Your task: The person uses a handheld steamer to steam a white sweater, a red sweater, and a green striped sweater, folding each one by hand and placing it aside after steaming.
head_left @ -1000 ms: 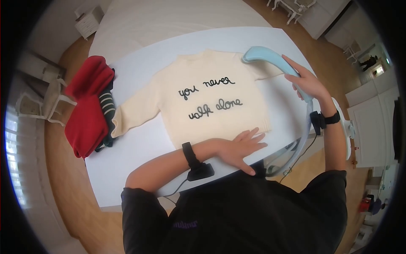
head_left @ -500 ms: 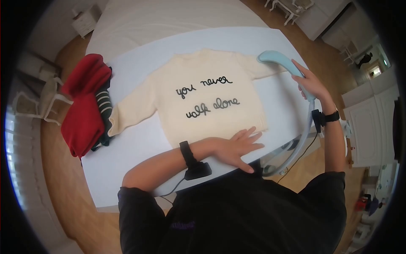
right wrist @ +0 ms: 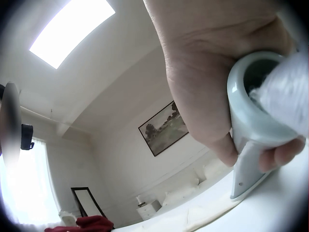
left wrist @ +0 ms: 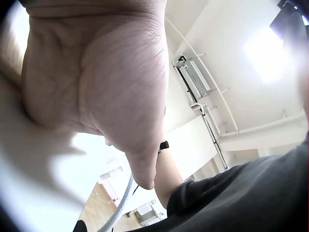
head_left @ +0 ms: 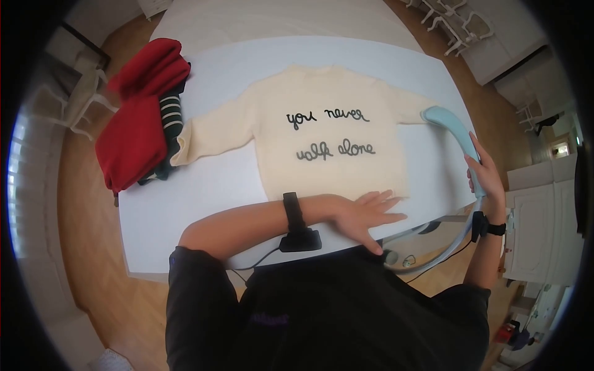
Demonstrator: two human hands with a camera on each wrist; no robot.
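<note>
A cream knitted sweater (head_left: 334, 133) with dark stitched lettering lies spread on the white tabletop (head_left: 210, 179), its sleeves out to both sides. My right hand (head_left: 487, 176) grips the handle of a light blue garment steamer (head_left: 455, 127), whose head overlaps the cuff of the right-side sleeve in the head view. In the right wrist view, my fingers curl round the steamer handle (right wrist: 260, 116), where the pale hose (right wrist: 287, 94) enters its end. With fingers spread, my left hand (head_left: 365, 216) rests at the sweater's lower hem by the near table edge.
Folded red garments (head_left: 133, 142) and a dark green striped knit (head_left: 171, 114) lie at the table's left edge, touching the left-side cuff. The steamer hose (head_left: 455, 247) loops down beside the near right edge. White chairs (head_left: 455, 28) stand beyond the table.
The right hand has carried the steamer outward along the right-side sleeve, from near the shoulder to the cuff. The left hand stays at the hem. The head view has shifted.
</note>
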